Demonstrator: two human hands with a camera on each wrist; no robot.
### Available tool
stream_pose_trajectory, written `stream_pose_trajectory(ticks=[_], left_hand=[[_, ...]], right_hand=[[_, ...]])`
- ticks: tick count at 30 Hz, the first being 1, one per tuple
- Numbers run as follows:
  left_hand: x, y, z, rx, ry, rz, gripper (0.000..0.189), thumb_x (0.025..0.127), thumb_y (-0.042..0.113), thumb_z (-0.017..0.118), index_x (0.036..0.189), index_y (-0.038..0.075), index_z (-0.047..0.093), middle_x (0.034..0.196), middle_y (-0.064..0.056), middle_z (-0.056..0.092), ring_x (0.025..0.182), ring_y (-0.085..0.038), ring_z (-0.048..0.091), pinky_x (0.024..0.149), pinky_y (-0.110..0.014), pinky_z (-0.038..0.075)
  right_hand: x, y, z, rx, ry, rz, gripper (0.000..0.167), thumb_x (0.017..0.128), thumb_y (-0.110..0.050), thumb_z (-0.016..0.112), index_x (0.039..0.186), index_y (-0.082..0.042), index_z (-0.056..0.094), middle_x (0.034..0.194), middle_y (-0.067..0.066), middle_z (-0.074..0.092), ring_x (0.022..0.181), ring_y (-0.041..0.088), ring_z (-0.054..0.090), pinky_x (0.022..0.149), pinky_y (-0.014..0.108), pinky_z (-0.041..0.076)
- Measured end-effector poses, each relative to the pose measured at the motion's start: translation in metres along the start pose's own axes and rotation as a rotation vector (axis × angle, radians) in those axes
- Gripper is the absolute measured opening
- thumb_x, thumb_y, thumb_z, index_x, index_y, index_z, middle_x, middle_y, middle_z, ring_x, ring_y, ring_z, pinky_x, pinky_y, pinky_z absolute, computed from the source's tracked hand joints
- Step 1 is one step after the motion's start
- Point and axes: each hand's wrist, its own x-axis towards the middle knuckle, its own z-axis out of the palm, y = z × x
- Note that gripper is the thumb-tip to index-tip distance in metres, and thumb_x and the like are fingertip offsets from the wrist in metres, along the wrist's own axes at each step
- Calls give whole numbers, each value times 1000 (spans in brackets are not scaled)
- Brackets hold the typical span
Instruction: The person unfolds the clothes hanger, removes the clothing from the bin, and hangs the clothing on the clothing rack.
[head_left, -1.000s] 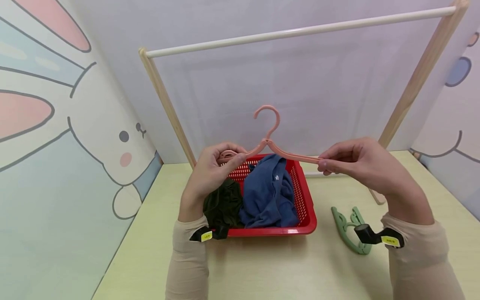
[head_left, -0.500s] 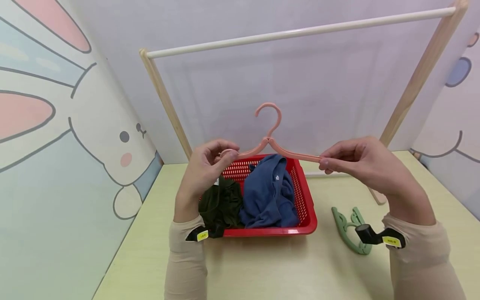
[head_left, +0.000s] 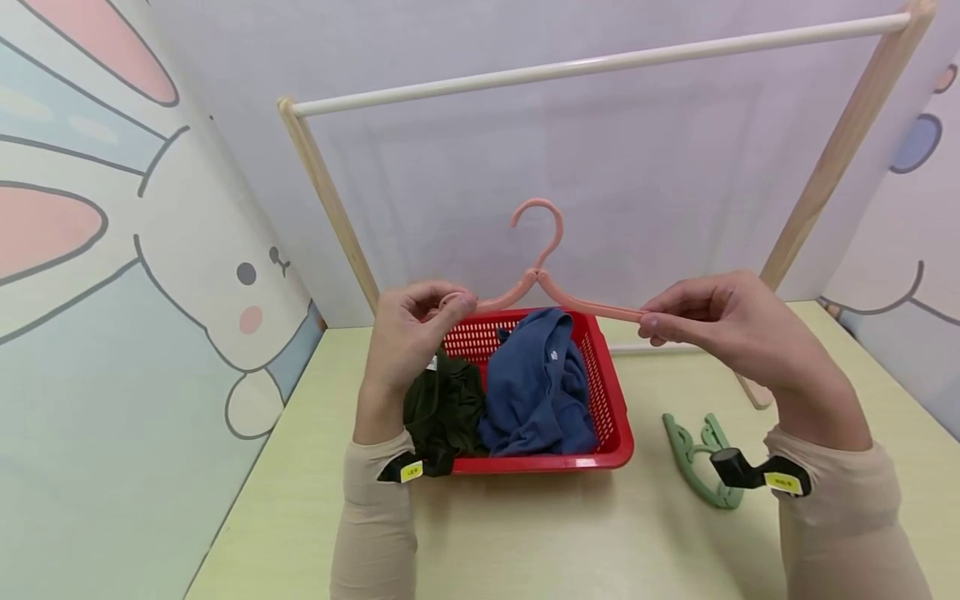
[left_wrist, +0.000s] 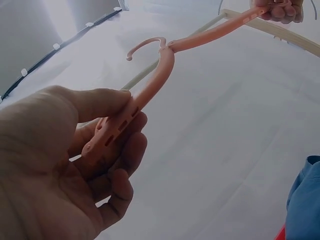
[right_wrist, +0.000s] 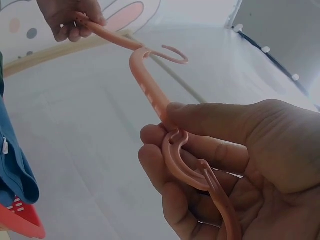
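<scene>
A pink folding clothes hanger [head_left: 510, 296] is held up level between both hands, its hook pointing up. My left hand [head_left: 405, 342] pinches the end of one arm between thumb and fingers; the left wrist view shows the slotted arm of the hanger [left_wrist: 130, 112] lying across the fingers. At the other end my right hand [head_left: 735, 329] pinches the second arm. In the right wrist view, the curved notched end of the hanger [right_wrist: 182, 162] lies over the curled fingers. Behind and below it, a red basket [head_left: 618, 425] holds a blue garment [head_left: 536, 392] and a dark green garment [head_left: 450, 408].
A folded green hanger [head_left: 693, 467] lies on the table [head_left: 525, 533] right of the basket, beside the right forearm. Over the back of the table stands a rack with a white rail [head_left: 600, 65] and wooden posts [head_left: 330, 200]. Printed wall panels [head_left: 210, 275] flank both sides.
The pink hanger's hook has risen slightly. My left hand has shifted a little to the left and its grip on the hanger's end has changed. The right hand has barely moved.
</scene>
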Motion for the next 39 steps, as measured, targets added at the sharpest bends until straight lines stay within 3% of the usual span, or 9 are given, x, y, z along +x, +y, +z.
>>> stream_pose_trajectory(ticks=[11,20,31,35,39], left_hand=[[2,0,6,-91,100,8,10,103,2,78,108,-4,85,97,-1,82,78,-22,59,58,-28,41],[2,-1,4,-104,158,22,12,103,4,78,110,-4,85,95,-2,82,79,-26,67,66,-26,55],[2,-2,3,-112,137,24,12,103,5,77,109,-3,84,93,-4,81,76,-23,65,63,-26,54],[2,-2,3,-121,138,25,11,103,4,77,109,-4,83,94,-18,79,76,-24,65,63,-26,54],[2,-2,2,-129,144,23,11,103,2,78,110,-5,83,95,-22,78,75,-24,64,63,-25,53]], right_hand=[[1,0,1,-7,12,-1,9,104,-16,82,112,-14,86,95,5,83,88,22,81,81,26,65],[1,-2,3,-14,23,20,8,103,-18,83,110,-16,87,95,5,83,88,23,80,81,27,65],[-1,0,2,-5,32,10,8,103,-16,83,110,-15,87,95,4,83,88,21,80,81,25,64],[-1,-2,2,-8,41,31,7,103,-17,84,109,-16,87,95,5,83,88,22,80,81,26,64],[-1,-3,2,-13,46,32,7,103,-18,84,109,-16,87,94,5,82,88,22,80,81,26,64]])
